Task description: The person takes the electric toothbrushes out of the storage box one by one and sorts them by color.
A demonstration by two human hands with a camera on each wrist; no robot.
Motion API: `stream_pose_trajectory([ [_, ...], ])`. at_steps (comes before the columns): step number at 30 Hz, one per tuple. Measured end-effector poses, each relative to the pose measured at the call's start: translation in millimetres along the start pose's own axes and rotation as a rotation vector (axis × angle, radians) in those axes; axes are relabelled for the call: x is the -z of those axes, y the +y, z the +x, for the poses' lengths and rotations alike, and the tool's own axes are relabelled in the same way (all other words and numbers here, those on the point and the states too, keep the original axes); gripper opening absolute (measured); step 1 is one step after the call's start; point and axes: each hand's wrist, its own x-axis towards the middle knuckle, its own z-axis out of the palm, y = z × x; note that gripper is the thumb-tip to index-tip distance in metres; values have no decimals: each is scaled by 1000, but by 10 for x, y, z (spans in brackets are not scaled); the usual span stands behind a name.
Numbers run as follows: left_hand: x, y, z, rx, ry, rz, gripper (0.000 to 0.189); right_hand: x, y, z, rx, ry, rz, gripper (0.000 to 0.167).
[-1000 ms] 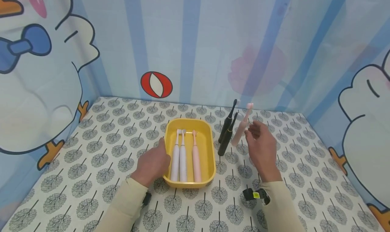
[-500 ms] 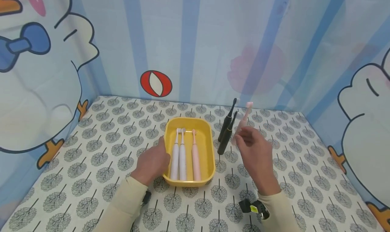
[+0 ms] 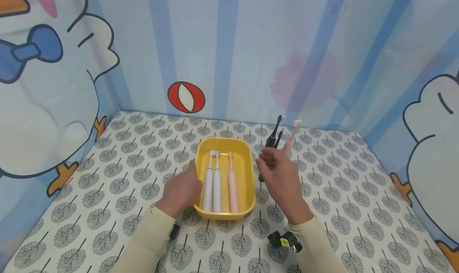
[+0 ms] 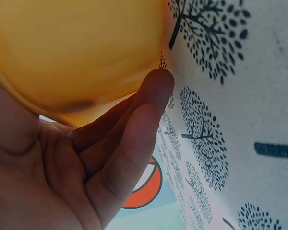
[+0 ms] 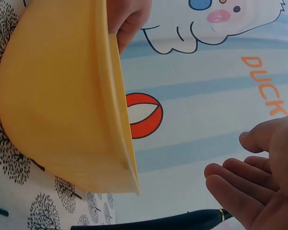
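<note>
A yellow tray [image 3: 250,185] stands on the table, holding two white electric toothbrushes [image 3: 217,191] and a pink electric toothbrush [image 3: 233,193]. My left hand [image 3: 181,191] grips its left rim; in the left wrist view the fingers [image 4: 129,139] lie along the outer wall. To the tray's right, my right hand [image 3: 283,179] hovers at two black electric toothbrushes [image 3: 274,135] and partly hides them. Its thumb and fingers are apart with nothing between them; a black handle [image 5: 158,221] lies just beyond in the right wrist view. Behind it is another pink toothbrush [image 3: 289,145].
A tree-patterned cloth [image 3: 143,185] covers the table. Around the back and sides hangs a striped curtain [image 3: 197,46] with cartoon ducks and a red ball print [image 3: 186,97].
My right hand has moved left, from beside the pink toothbrush outside the tray to in front of the black ones. My left hand has stayed on the tray rim.
</note>
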Motion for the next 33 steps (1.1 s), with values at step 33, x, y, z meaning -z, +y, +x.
stream_pose_trajectory([
  [33,11,5,-9,-14,9,27,70,-455,-197,387,-201,-595,-358,37],
])
